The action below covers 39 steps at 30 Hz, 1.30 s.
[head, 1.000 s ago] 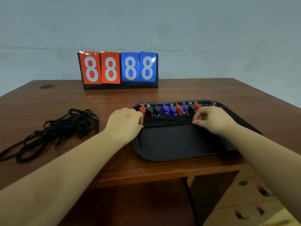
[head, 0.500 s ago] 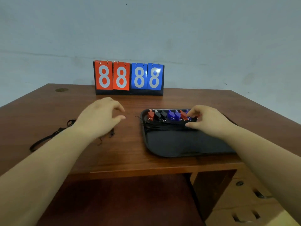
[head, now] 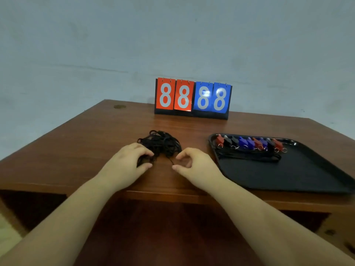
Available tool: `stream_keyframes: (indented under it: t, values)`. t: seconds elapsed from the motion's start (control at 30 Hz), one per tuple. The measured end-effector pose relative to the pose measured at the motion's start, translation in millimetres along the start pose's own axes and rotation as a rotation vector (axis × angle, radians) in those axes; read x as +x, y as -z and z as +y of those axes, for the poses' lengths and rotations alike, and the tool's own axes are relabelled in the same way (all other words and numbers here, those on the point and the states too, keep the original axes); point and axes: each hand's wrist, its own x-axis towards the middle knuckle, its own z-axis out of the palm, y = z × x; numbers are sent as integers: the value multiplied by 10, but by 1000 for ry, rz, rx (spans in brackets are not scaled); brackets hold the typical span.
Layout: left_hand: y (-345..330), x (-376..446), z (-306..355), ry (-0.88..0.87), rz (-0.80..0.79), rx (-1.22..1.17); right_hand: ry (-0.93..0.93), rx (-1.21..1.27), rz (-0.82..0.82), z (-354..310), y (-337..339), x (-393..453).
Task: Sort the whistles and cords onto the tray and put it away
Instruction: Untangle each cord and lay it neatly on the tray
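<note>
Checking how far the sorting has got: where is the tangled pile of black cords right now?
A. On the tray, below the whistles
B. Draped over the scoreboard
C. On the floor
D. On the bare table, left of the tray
D: the cord pile lies on the table between both hands, left of the tray.

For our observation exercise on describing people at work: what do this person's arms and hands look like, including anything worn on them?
Both forearms are bare up to the bottom edge of the picture: no sleeves show. The left hand and the right hand wear no gloves, and no watch, bracelet or ring can be seen on the wrists or fingers. No markings, straps or cables are on either arm.
</note>
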Motion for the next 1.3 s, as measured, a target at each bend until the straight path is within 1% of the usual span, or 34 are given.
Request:
stream_keyframes:
  t: [0.07, 0.13, 0.23, 0.3, 0.4, 0.47, 0.53, 0.57, 0.67, 0.73, 0.8, 0.87, 0.93, 1.03, 1.1, 1.13, 1.23, 1.27, 1.3]
  values:
    - [-65, 75, 24, -48, 31, -30, -40, 9, 74, -48, -164, 79]
    - [-116, 166, 58, -91, 31, -32, -83, -7, 107, -74, -249, 129]
    - [-221, 254, 56, -123, -15, -6, -89, -62, 143, -55, -298, 134]
    - [-271, 259, 47, -147, 3, -3, -85, -79, 182, -36, -309, 132]
    - [-298, 241, 28, -177, 87, -20, -71, -121, 152, -26, -308, 137]
    - [-308, 221, 15, -221, 142, -16, -23, -69, 125, -19, -298, 121]
    - [-319, 211, 4, -291, 148, -10, 43, 85, 113, -18, -274, 82]
    - [-327, 214, -3, -317, 126, -17, 59, 168, 100, -24, -261, 62]
    - [-310, 229, 12, -304, 4, -96, 17, 455, 53, -43, -211, 42]
    - [-305, 246, 15, -308, -37, -138, -34, 641, 63, -19, -187, 65]
    - [-298, 238, 26, -304, -37, -208, -81, 818, 86, 14, -168, 94]
    - [-279, 219, 30, -256, -19, -292, -146, 1019, 99, 38, -148, 120]
    - [-254, 203, 41, -206, 25, -309, -208, 1206, 109, 41, -107, 129]
    - [-228, 187, 48, -171, 78, -308, -311, 1359, 170, 37, -70, 131]
    - [-215, 174, 67, -183, 83, -304, -355, 1342, 230, 35, -74, 131]
    - [-211, 169, 71, -197, 86, -294, -344, 1249, 257, 33, -76, 126]
    - [-189, 177, 103, -187, 77, -329, -213, 714, 289, 0, -33, 68]
    - [-160, 181, 129, -167, 74, -380, -141, 583, 279, -25, 5, 49]
    - [-123, 189, 163, -150, 75, -433, -76, 504, 247, -63, 56, 34]
